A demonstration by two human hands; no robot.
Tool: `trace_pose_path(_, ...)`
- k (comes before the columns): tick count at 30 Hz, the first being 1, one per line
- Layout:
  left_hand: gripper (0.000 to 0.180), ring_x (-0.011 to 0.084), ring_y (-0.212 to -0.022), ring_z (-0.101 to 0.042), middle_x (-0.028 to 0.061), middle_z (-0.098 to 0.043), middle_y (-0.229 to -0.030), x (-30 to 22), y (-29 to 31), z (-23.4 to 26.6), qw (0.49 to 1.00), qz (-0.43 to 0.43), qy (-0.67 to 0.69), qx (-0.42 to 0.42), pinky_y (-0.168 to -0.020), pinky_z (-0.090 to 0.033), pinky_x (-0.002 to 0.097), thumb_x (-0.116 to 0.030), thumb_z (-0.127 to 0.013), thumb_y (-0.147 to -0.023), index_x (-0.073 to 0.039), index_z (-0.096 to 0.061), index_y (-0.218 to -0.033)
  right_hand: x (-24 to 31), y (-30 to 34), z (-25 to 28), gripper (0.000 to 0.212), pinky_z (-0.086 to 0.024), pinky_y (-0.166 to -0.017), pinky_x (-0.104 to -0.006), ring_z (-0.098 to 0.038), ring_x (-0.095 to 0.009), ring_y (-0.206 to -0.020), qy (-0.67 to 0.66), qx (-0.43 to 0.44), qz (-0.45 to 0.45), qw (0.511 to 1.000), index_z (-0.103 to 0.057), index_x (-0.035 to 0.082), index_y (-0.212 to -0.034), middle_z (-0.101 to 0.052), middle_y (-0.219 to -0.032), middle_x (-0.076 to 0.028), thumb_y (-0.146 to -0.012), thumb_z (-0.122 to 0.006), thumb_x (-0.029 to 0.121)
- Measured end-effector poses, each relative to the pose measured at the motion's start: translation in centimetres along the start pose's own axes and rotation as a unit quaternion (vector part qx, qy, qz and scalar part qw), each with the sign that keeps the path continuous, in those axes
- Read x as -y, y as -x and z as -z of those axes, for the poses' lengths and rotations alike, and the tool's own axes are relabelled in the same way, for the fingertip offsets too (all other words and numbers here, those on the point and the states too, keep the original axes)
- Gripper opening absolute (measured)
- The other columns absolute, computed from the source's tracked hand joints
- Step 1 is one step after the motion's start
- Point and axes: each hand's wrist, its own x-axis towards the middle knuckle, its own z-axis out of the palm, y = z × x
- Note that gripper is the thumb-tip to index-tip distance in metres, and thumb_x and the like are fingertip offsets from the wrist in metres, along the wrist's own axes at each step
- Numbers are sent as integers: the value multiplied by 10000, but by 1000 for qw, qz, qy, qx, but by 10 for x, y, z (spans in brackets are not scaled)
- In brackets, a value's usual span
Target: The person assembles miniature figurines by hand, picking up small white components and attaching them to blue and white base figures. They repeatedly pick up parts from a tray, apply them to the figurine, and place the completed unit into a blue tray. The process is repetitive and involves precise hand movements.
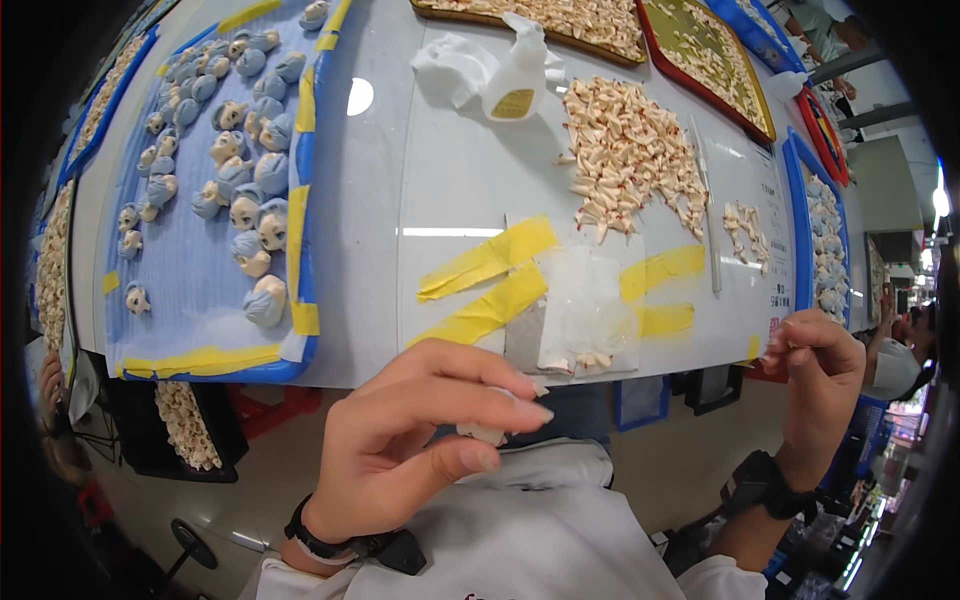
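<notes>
Small pale piece (482,434): in my left hand (430,415), partly hidden, in front of the near edge of the table (350,240). Left grip narrow, thumb set against curled fingers. My right hand (815,350), well apart, is drawn in small; on my remote feed I cannot tell whether its fingertips close on anything. Just past the edge, a few cream pieces (594,360) lie on a white pad (570,280) between yellow tape strips (490,305). Farther: heap of red-tipped cream pieces (625,150), then white bottle (515,90). Step, my judgement: one piece being handled off the table. Next move probably calls for a light, steady pinch.
</notes>
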Motion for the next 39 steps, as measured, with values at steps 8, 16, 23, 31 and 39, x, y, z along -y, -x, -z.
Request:
trace_pose_path(8,321,196,-991,-514,179,-476,-1127,6,-3,-11,997,16,62,-49,-801,-478,292,65,-639,-724,64,-538,-1029,3,-16,-34,176,-445,-668,-250,-550,-161,-691,8,26,50,998,-594,-39,-760,-569,-743,-105,-612,-687,-55)
trace_pose_path(16,293,188,-949,-535,189,-516,-1084,5,0,-12,992,24,56,-108,-754,-453,260,22,-677,-703,45,-586,-980,4,-27,-67,174,-458,-576,-259,-529,-147,-606,47,47,73,995,-516,-9,-759,-542,-696,-97,-664,-660,-33)
trace_pose_path(23,341,222,-752,-611,164,-487,-959,9,-2,-4,991,-23,-105,-73,-590,-506,234,-126,-740,-681,17,-540,-918,12,-26,-74,128,-442,-593,-246,-529,-151,-628,135,39,57,988,-539,-40,-782,-549,-722,-104,-680,-604,-80)
trace_pose_path(31,337,234,-754,-609,175,-479,-963,8,-7,1,991,-56,-121,-30,-605,-518,257,-61,-732,-673,27,-529,-928,25,-43,-93,183,-368,-611,-261,-485,-163,-687,369,154,190,897,-593,24,-649,-507,-705,-60,-487,-664,-24)
trace_pose_path(39,356,233,-781,-605,188,-482,-999,7,-9,0,992,-40,-115,-27,-651,-520,269,-52,-728,-673,31,-531,-957,21,-46,-98,188,-358,-584,-262,-476,-179,-670,376,153,263,875,-595,39,-633,-495,-673,-40,-465,-675,9)
